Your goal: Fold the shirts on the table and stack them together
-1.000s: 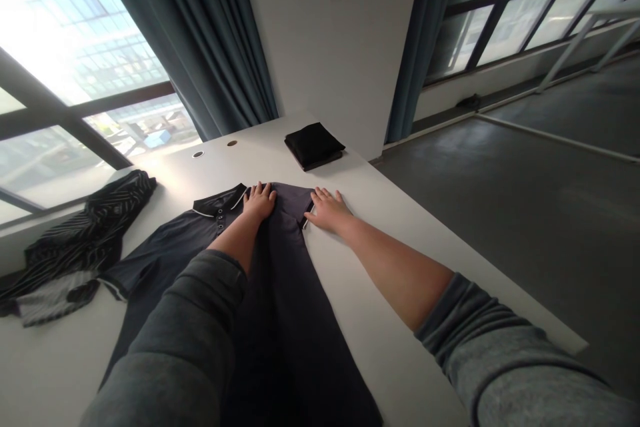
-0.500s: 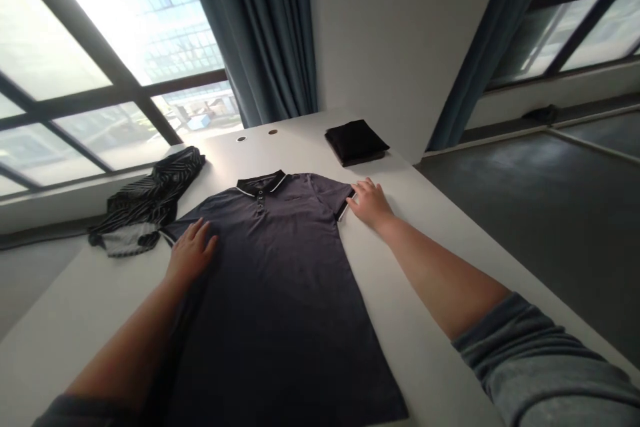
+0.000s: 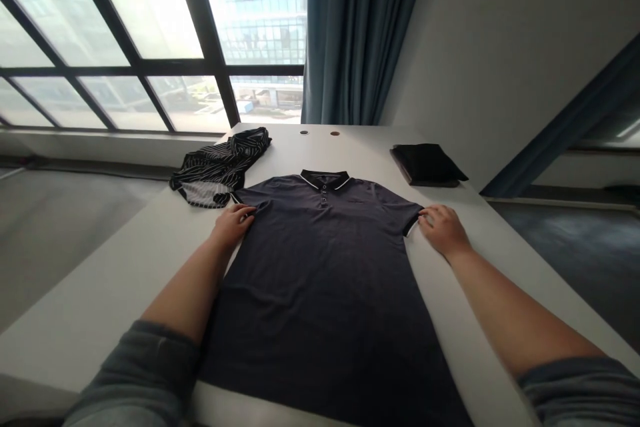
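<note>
A dark grey polo shirt (image 3: 325, 280) lies spread out, front up, its black white-trimmed collar towards the far end. At its left sleeve edge is my left hand (image 3: 233, 223), fingers closed together on the fabric. My right hand (image 3: 444, 230) is at the other sleeve's black cuff, thumb and fingers pinching its edge. Small creases run across the shirt's chest and left side. The hem at the lower right runs out of view.
The shirt rests on a long white table (image 3: 125, 280). A crumpled black-and-white striped garment (image 3: 220, 167) lies beyond my left hand. Folded dark clothes (image 3: 427, 163) are stacked at the far right. Two round holes pierce the tabletop near a blue curtain (image 3: 357, 33).
The view has turned left and levelled. My left hand has moved off the shirt's chest side onto the sleeve edge. My right hand stays at its cuff.
</note>
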`<state>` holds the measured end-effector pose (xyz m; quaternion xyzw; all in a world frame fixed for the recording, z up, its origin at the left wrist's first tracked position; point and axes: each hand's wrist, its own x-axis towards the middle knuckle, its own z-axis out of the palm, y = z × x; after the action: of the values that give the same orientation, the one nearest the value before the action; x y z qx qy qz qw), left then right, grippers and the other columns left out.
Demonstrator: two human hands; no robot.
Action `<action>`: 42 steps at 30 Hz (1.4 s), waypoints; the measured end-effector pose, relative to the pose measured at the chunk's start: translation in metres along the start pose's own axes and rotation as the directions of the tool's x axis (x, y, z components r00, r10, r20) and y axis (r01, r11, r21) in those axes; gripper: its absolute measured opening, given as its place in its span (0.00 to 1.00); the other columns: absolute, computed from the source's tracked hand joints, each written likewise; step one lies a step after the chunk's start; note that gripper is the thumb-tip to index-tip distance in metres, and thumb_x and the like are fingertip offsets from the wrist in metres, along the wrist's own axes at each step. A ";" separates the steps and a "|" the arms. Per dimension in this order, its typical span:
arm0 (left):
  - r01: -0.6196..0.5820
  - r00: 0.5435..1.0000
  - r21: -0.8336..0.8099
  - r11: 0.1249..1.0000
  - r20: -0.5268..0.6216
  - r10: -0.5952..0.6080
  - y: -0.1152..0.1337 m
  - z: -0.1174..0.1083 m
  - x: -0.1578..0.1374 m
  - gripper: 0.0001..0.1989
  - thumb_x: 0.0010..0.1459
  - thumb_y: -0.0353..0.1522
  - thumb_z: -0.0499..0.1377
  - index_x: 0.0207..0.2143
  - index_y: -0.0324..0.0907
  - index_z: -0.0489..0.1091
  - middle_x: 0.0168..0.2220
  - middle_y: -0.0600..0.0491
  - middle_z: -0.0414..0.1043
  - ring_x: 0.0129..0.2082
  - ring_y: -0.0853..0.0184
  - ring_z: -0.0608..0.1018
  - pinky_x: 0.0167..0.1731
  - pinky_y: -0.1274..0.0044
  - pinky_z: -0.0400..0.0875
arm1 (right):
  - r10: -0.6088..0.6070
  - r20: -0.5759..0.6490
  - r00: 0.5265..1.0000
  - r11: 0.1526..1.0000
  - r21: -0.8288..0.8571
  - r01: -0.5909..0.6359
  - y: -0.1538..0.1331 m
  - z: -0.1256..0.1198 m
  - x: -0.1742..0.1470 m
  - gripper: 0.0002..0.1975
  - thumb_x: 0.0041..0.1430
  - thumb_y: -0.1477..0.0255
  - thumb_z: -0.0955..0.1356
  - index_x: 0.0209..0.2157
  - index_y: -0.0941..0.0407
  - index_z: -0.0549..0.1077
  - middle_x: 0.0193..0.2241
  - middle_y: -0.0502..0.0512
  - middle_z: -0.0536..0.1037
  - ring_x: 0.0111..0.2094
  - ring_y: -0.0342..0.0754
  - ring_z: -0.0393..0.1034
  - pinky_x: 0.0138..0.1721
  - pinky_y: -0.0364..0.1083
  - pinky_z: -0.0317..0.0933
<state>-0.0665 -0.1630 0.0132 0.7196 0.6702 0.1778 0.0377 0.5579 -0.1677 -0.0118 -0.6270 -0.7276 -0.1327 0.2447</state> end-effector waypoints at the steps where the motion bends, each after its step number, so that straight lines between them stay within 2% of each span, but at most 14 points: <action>1: -0.015 1.000 -0.020 1.000 0.021 0.015 -0.007 0.001 0.003 0.21 0.68 0.42 0.53 0.58 0.51 0.77 0.61 0.53 0.74 0.61 0.61 0.74 0.64 0.72 0.67 | 0.003 0.009 1.000 1.000 -0.011 -0.003 0.000 0.000 0.000 0.14 0.62 0.69 0.63 0.40 0.56 0.79 0.44 0.69 0.80 0.52 0.61 0.71 0.61 0.56 0.62; 5: -0.001 0.998 -0.003 1.000 0.063 0.001 -0.018 0.000 0.011 0.23 0.68 0.41 0.53 0.60 0.48 0.76 0.65 0.52 0.71 0.64 0.59 0.72 0.66 0.72 0.64 | 0.014 0.048 0.999 0.998 -0.054 -0.011 -0.001 -0.001 0.000 0.13 0.62 0.69 0.63 0.39 0.56 0.79 0.44 0.68 0.80 0.51 0.62 0.71 0.59 0.59 0.62; 9: 0.070 0.994 0.098 0.993 0.078 -0.078 0.005 -0.020 -0.010 0.31 0.67 0.43 0.57 0.69 0.47 0.65 0.71 0.45 0.62 0.66 0.50 0.70 0.64 0.64 0.68 | 0.014 0.053 0.998 0.996 -0.093 -0.009 -0.004 -0.004 0.000 0.14 0.62 0.69 0.63 0.38 0.55 0.79 0.42 0.68 0.80 0.50 0.63 0.72 0.58 0.60 0.63; 11: 0.040 0.998 0.131 0.991 0.041 -0.046 0.025 -0.033 -0.041 0.31 0.67 0.44 0.57 0.69 0.45 0.65 0.70 0.42 0.62 0.65 0.46 0.70 0.63 0.58 0.68 | -0.002 0.036 0.999 0.994 -0.105 0.006 -0.005 -0.004 -0.001 0.14 0.63 0.68 0.62 0.38 0.55 0.79 0.42 0.68 0.80 0.50 0.63 0.72 0.58 0.60 0.63; 12: -0.047 0.998 0.115 0.992 0.052 0.041 0.034 -0.038 -0.061 0.29 0.67 0.44 0.57 0.68 0.46 0.66 0.70 0.43 0.63 0.66 0.47 0.70 0.64 0.57 0.67 | -0.009 0.023 1.000 0.994 -0.111 0.011 -0.005 -0.004 -0.001 0.14 0.63 0.67 0.62 0.38 0.55 0.79 0.42 0.68 0.80 0.50 0.62 0.72 0.58 0.60 0.64; 14: -0.274 0.959 0.051 0.960 0.094 0.268 0.049 -0.042 -0.108 0.27 0.69 0.46 0.55 0.68 0.53 0.66 0.72 0.49 0.61 0.70 0.52 0.65 0.67 0.59 0.63 | -0.012 -0.003 1.000 0.993 -0.118 0.011 -0.004 -0.003 -0.002 0.14 0.64 0.67 0.61 0.38 0.55 0.78 0.42 0.68 0.80 0.50 0.62 0.72 0.57 0.60 0.64; 16: -0.401 0.911 0.010 0.916 0.114 0.397 0.056 -0.037 -0.156 0.29 0.70 0.47 0.54 0.71 0.55 0.62 0.74 0.51 0.57 0.73 0.53 0.60 0.70 0.58 0.58 | 0.001 -0.025 1.000 0.993 -0.119 -0.004 -0.003 -0.003 -0.003 0.14 0.65 0.66 0.61 0.38 0.54 0.78 0.42 0.69 0.80 0.50 0.63 0.72 0.58 0.61 0.64; 18: -0.427 0.894 -0.002 0.904 0.146 0.423 0.057 -0.027 -0.196 0.30 0.70 0.46 0.55 0.72 0.58 0.60 0.74 0.52 0.56 0.74 0.51 0.58 0.70 0.54 0.57 | 0.016 -0.031 0.999 0.993 -0.115 -0.020 -0.003 -0.004 -0.004 0.15 0.65 0.67 0.60 0.37 0.53 0.77 0.42 0.70 0.80 0.50 0.64 0.72 0.58 0.61 0.63; 22: -0.337 0.939 0.036 0.941 0.091 0.333 0.054 -0.014 -0.240 0.32 0.69 0.45 0.56 0.73 0.59 0.58 0.76 0.50 0.48 0.75 0.47 0.55 0.70 0.51 0.57 | 0.010 -0.011 1.000 0.995 -0.098 -0.011 -0.014 -0.011 -0.002 0.17 0.66 0.67 0.59 0.38 0.52 0.79 0.44 0.73 0.79 0.51 0.66 0.71 0.59 0.60 0.61; 28: -0.290 0.956 0.054 0.956 0.064 0.286 0.054 -0.014 -0.256 0.32 0.68 0.46 0.56 0.73 0.63 0.57 0.75 0.53 0.52 0.74 0.47 0.57 0.69 0.50 0.59 | -0.169 0.078 0.982 0.985 0.033 0.167 -0.088 -0.020 -0.008 0.19 0.68 0.63 0.61 0.49 0.54 0.80 0.55 0.66 0.77 0.61 0.61 0.67 0.67 0.59 0.58; 30: -0.289 0.956 0.057 0.956 0.072 0.285 0.052 -0.014 -0.258 0.32 0.67 0.46 0.56 0.72 0.64 0.57 0.75 0.53 0.52 0.74 0.48 0.58 0.69 0.51 0.59 | -0.275 0.215 0.937 0.959 0.134 0.251 -0.118 -0.023 -0.023 0.23 0.69 0.61 0.62 0.57 0.55 0.77 0.63 0.65 0.72 0.68 0.62 0.60 0.70 0.63 0.53; 33: -0.300 0.952 0.061 0.952 0.083 0.295 0.049 -0.012 -0.260 0.33 0.67 0.46 0.56 0.73 0.64 0.56 0.75 0.54 0.51 0.74 0.48 0.58 0.69 0.51 0.59 | -0.339 0.389 0.857 0.932 0.261 0.251 -0.148 -0.032 -0.052 0.28 0.70 0.59 0.61 0.67 0.53 0.69 0.70 0.63 0.64 0.72 0.61 0.55 0.71 0.64 0.51; 36: -0.326 0.944 0.067 0.943 0.074 0.321 0.048 -0.007 -0.265 0.34 0.67 0.45 0.56 0.73 0.64 0.53 0.75 0.53 0.50 0.73 0.46 0.59 0.68 0.48 0.60 | -0.343 0.468 0.814 0.927 0.311 0.212 -0.157 -0.043 -0.079 0.30 0.71 0.57 0.61 0.71 0.49 0.64 0.73 0.61 0.59 0.73 0.61 0.52 0.72 0.66 0.50; 42: -0.329 0.944 0.079 0.941 0.041 0.327 0.047 -0.012 -0.269 0.36 0.64 0.47 0.57 0.73 0.67 0.53 0.72 0.53 0.60 0.70 0.48 0.67 0.62 0.52 0.69 | -0.329 0.479 0.814 0.933 0.298 0.201 -0.153 -0.057 -0.094 0.30 0.70 0.56 0.63 0.70 0.46 0.65 0.73 0.58 0.60 0.73 0.62 0.54 0.72 0.66 0.50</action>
<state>-0.0356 -0.4333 -0.0169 0.8243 0.5475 0.1433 -0.0139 0.4280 -0.3034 0.0042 -0.4978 -0.8574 0.0957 0.0891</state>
